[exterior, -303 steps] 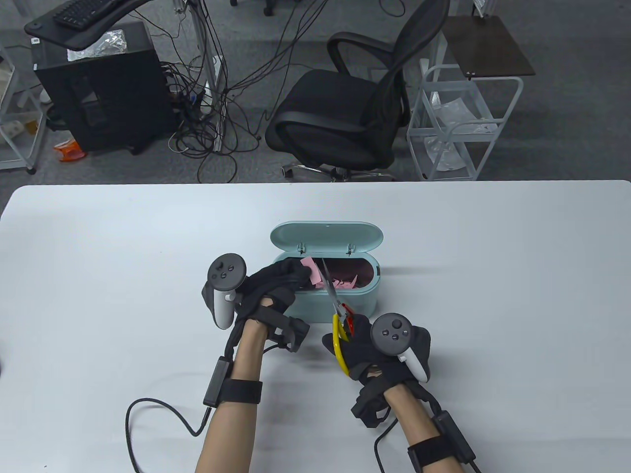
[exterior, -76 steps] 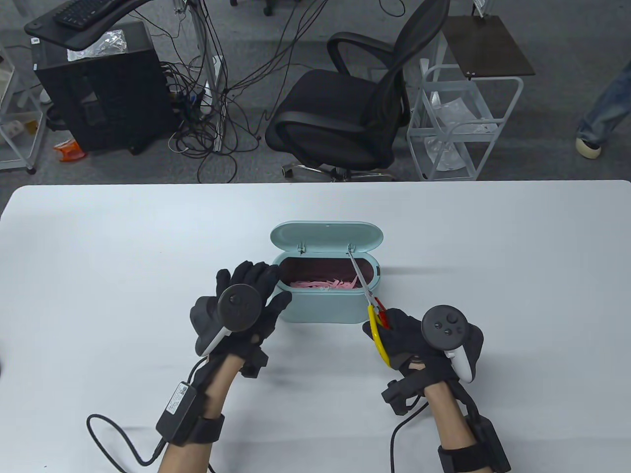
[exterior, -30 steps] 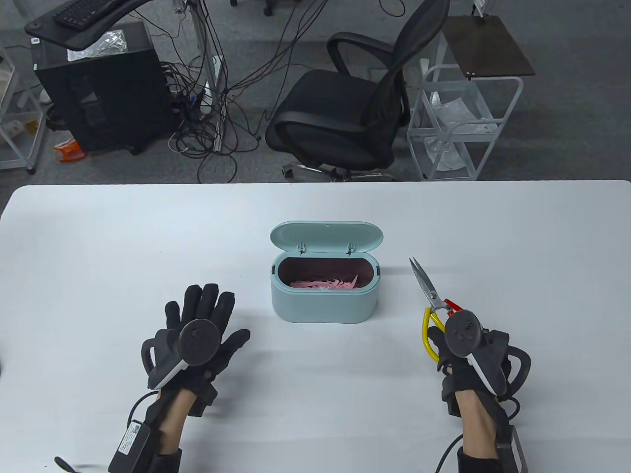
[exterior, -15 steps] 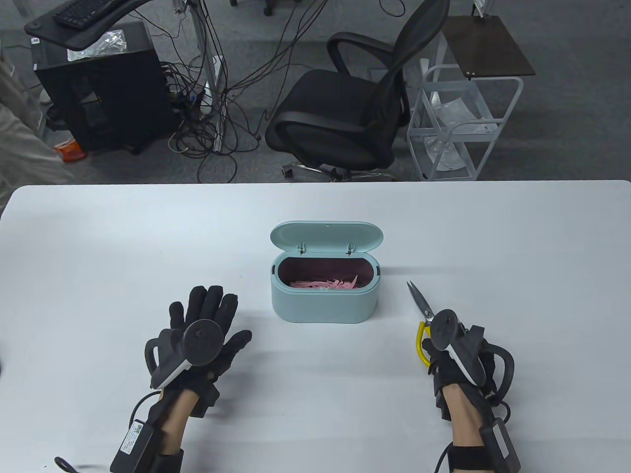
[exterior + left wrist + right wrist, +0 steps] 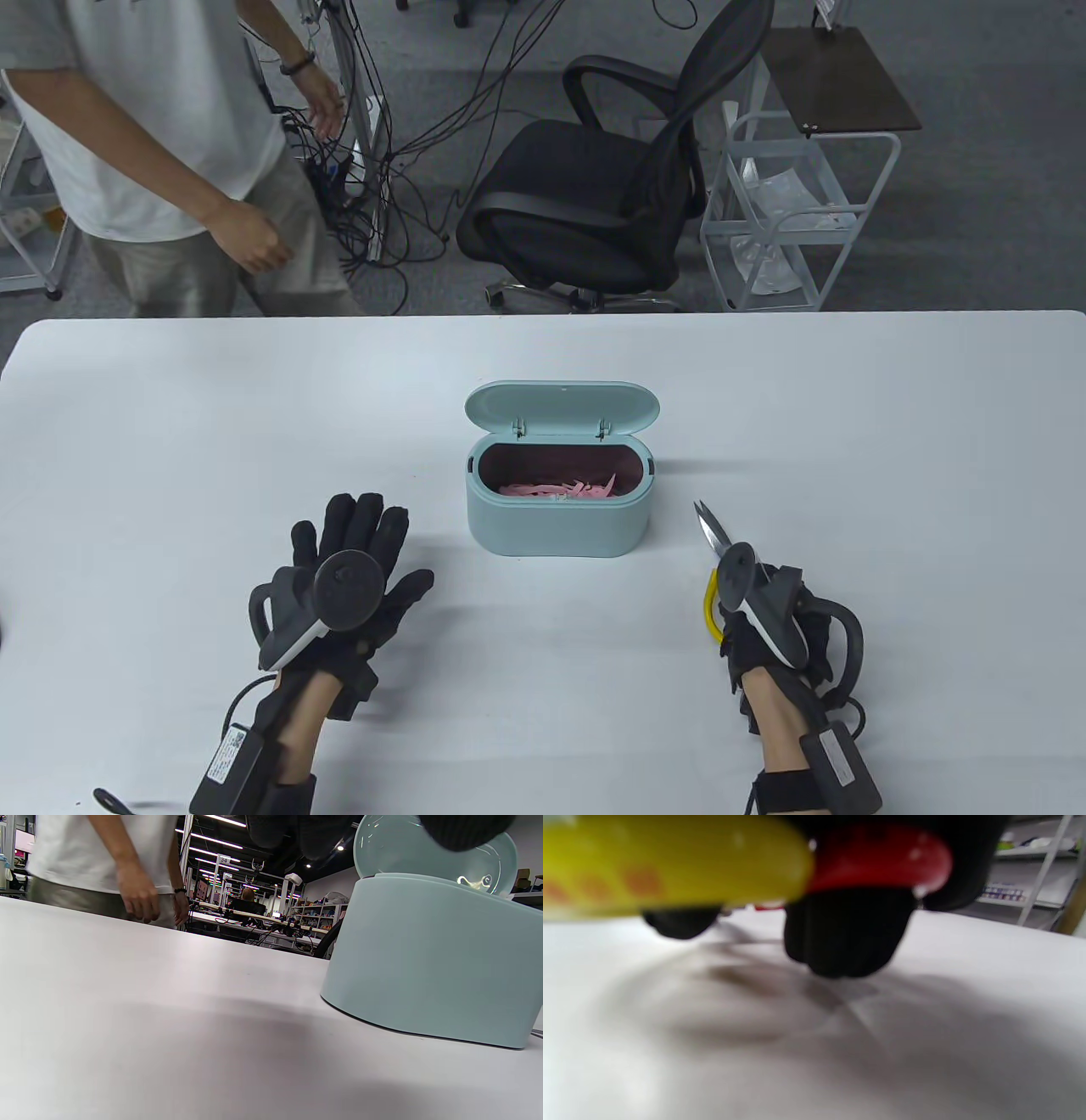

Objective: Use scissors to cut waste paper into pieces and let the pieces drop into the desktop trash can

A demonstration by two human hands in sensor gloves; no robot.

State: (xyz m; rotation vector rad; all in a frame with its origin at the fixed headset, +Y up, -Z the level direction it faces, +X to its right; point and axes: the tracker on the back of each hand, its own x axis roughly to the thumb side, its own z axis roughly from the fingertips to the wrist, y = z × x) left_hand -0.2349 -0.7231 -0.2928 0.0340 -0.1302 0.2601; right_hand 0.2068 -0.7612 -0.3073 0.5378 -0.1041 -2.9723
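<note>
A: Low in the table view, on the left, the left hand (image 5: 352,564) lies flat on the white table (image 5: 170,424), fingers straight and spread, gripping nothing, a tracker (image 5: 339,590) strapped to its back.

B: And lower right, the right hand (image 5: 768,628) has its fingers curled through the handles of the scissors (image 5: 717,560). Yellow loop showing at its left side, steel blades together, pointing up and a little left. In the blurred right wrist view the yellow and red handles (image 5: 755,861) fill the top edge, with a gloved fingertip (image 5: 846,933) just above the table.

A: Whether the blades touch the tabletop, I cannot tell.

B: Up to the centre now: the pale teal desktop trash can (image 5: 556,522), lid (image 5: 562,407) tipped up behind it. Pink paper strips (image 5: 560,488) lie inside. It stands between the two hands, well apart from both.

A: The left wrist view has its rounded wall (image 5: 424,955) filling the right half, standing on the table.

B: Beyond the far table edge, a black office chair (image 5: 594,187) at top centre, a white wire cart (image 5: 793,204) to its right.

A: And upper left, a person (image 5: 161,153) in a white shirt stands by the tangled cables (image 5: 382,170).
</note>
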